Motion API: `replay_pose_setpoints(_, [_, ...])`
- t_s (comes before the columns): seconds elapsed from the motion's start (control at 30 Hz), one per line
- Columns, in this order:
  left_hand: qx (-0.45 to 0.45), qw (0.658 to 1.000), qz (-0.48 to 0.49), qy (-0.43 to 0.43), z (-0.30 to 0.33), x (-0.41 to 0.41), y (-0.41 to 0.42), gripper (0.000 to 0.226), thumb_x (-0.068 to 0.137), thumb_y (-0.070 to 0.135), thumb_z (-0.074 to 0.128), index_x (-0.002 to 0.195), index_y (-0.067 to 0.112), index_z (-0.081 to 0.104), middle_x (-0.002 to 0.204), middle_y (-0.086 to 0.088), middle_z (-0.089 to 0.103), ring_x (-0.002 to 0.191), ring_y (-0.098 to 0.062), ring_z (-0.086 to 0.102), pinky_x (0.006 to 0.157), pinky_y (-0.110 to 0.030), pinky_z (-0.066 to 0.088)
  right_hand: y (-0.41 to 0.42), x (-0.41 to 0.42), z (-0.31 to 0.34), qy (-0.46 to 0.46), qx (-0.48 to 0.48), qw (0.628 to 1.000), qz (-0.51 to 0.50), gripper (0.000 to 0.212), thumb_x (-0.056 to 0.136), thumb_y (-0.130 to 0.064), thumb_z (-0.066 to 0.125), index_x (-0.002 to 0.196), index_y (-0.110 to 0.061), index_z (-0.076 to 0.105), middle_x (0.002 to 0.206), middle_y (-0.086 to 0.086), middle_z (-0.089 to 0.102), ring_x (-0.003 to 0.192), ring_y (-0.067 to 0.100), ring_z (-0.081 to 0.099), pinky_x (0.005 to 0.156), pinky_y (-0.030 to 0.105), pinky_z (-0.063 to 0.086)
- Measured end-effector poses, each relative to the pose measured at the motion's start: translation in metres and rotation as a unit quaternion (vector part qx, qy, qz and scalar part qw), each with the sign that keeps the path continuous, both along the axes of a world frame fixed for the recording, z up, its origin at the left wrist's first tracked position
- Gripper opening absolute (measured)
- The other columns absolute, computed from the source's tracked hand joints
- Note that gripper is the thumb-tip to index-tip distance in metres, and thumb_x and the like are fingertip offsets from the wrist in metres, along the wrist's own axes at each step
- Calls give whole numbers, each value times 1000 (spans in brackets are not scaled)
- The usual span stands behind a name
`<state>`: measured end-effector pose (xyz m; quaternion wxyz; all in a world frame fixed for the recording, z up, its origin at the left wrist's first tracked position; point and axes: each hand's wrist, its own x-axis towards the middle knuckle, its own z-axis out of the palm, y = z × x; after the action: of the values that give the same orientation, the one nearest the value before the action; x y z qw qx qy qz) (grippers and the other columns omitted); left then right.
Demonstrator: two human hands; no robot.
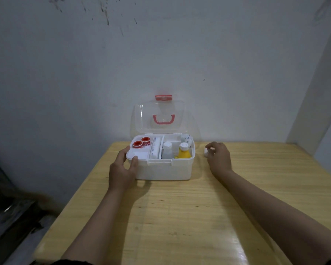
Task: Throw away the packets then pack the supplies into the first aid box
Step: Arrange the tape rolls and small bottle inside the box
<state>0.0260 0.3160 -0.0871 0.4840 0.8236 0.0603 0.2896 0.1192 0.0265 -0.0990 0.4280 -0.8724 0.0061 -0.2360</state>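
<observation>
The white first aid box (166,170) stands open on the wooden table, its clear lid (161,115) with a red handle leaning back toward the wall. Inside lie two red tape rolls (141,142), a wrapped bandage roll (154,150), a white bottle (167,150) and a yellow bottle with a white cap (184,151). My left hand (122,169) grips the box's left front corner, thumb on the rim. My right hand (218,157) rests on the table to the right of the box, fingers closed on a small white item (206,152).
The wooden table (180,217) runs up to a pale wall behind the box. Its left edge drops off to a dark floor area (11,217). A wall corner stands at the far right (313,111).
</observation>
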Motion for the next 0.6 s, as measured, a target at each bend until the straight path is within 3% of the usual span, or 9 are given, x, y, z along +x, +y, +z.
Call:
replay_pose_setpoints(0.07, [0, 1000, -2, -2, 0, 0, 1, 42, 93, 19, 59, 134, 15, 53, 131, -7, 62, 117, -26, 58, 91, -41, 54, 4, -4, 12, -78, 15, 996, 29, 18, 85, 4, 54, 93, -6, 67, 103, 15, 62, 86, 26, 64, 78, 34, 51])
replay_pose_setpoints(0.13, [3, 1000, -4, -4, 0, 0, 1, 43, 93, 19, 59, 135, 14, 53, 132, -8, 61, 118, -26, 58, 89, -38, 54, 6, -4, 24, -100, -44, 992, 67, 20, 85, 0, 56, 100, -7, 67, 109, 12, 61, 86, 24, 64, 78, 36, 52])
replay_pose_setpoints(0.27, [1, 1000, -4, -2, 3, -2, -1, 43, 93, 19, 59, 135, 13, 53, 133, -9, 61, 118, -26, 58, 88, -37, 54, 6, 9, 19, 72, -187, 979, 24, 43, 85, -25, 59, 128, -23, 53, 133, 7, 49, 115, 30, 54, 91, 44, 48])
replay_pose_setpoints(0.33, [-3, 1000, -5, 5, 3, -2, 1, 44, 92, 21, 59, 135, 16, 53, 132, -7, 61, 118, -26, 58, 91, -42, 55, 7, 12, 9, 151, -223, 963, -14, 45, 84, -33, 57, 128, -25, 53, 134, 9, 48, 120, 34, 49, 95, 45, 42])
replay_pose_setpoints(0.4, [-1, 1000, -6, 9, 4, -2, 2, 44, 92, 21, 59, 135, 16, 53, 132, -7, 62, 119, -26, 58, 92, -40, 53, 7, 16, 0, 153, -243, 958, -31, 37, 85, -32, 56, 120, -21, 60, 126, 10, 54, 115, 35, 50, 92, 43, 43])
replay_pose_setpoints(0.53, [-1, 1000, -7, 10, 3, -1, 0, 45, 93, 20, 59, 136, 14, 52, 134, -8, 60, 120, -26, 57, 82, -28, 50, 2, 17, -16, 61, -135, 989, -7, 20, 84, -15, 53, 99, -10, 67, 109, 13, 66, 100, 33, 58, 80, 33, 46])
replay_pose_setpoints(0.6, [-3, 1000, -11, 6, 2, 0, 1, 44, 92, 21, 60, 136, 15, 52, 133, -7, 61, 119, -26, 58, 86, -31, 53, 1, 9, -14, 21, -44, 999, 1, 20, 83, -19, 59, 99, -9, 64, 102, 11, 67, 92, 28, 61, 74, 29, 42])
